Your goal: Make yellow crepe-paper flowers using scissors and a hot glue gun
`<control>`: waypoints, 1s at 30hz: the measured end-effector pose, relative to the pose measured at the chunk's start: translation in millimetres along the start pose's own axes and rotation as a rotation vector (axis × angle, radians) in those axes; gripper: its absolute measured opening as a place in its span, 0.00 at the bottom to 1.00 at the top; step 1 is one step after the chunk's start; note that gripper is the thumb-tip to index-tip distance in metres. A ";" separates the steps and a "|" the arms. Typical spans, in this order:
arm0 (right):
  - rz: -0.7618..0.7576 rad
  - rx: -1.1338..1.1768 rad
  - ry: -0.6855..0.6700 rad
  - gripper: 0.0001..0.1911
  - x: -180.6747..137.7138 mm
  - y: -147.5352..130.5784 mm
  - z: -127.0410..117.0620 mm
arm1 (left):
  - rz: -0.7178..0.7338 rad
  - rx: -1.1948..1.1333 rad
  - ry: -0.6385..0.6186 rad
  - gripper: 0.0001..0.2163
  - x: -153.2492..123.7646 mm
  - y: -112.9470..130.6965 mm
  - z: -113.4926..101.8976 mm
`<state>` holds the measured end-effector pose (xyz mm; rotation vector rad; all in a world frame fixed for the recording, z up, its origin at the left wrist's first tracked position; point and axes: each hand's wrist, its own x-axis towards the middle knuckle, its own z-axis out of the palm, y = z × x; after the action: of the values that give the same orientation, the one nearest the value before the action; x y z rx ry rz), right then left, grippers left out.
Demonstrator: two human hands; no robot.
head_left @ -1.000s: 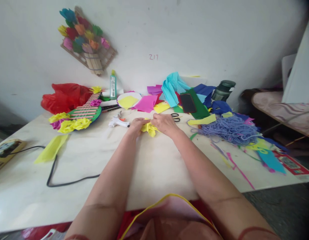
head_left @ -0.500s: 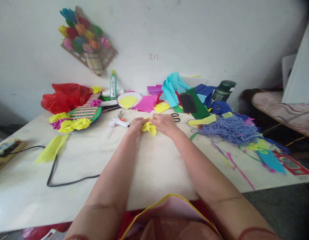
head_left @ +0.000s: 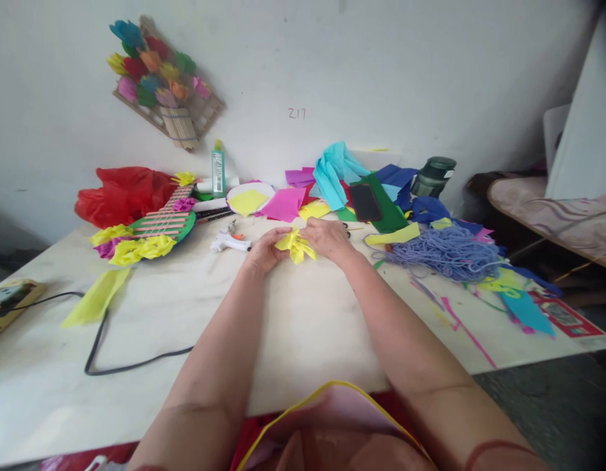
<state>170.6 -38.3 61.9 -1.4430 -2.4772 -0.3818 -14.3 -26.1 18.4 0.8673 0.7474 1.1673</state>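
Observation:
A crinkled yellow paper flower (head_left: 297,247) sits between my hands, above the middle of the table. My left hand (head_left: 268,250) grips its left side with the fingers closed. From the right, my right hand (head_left: 327,237) pinches its upper edge. Just left of my hands lies a white glue gun (head_left: 229,242). The scissors (head_left: 347,229) are mostly hidden behind my right hand. Further left is a guitar-shaped craft (head_left: 160,226) with sticks across it and yellow and pink paper flowers along its edge.
Coloured paper sheets (head_left: 283,203), a phone (head_left: 365,201) and a dark bottle (head_left: 434,176) line the back. Blue-purple yarn (head_left: 444,254) and paper scraps lie right. On the left are a yellow strip (head_left: 99,297), a black cable (head_left: 136,367) and a power strip (head_left: 11,301).
The yellow paper flower has turned and spread, showing more folded petals. My left hand has opened round it slightly, and my right hand has shifted a little. The view has moved slightly.

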 end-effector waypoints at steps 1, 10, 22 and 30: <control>-0.004 0.000 0.005 0.20 0.1 0.0 0.2 | -0.001 0.015 -0.012 0.13 0.1 -0.9 -0.6; -0.016 0.005 0.021 0.21 -0.4 1.3 1.8 | -0.046 0.069 -0.045 0.14 4.6 -4.2 -4.7; -0.014 0.046 -0.004 0.19 -2.2 0.6 -2.3 | -0.030 0.112 -0.072 0.12 3.8 -5.3 -2.5; 0.001 0.114 0.038 0.15 -3.6 -1.2 -3.3 | 0.095 0.174 -0.018 0.17 4.0 -6.5 -0.3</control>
<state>171.5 -42.9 63.7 -1.3792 -2.4263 -0.2611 -10.7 -23.2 12.3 1.0665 0.8092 1.1886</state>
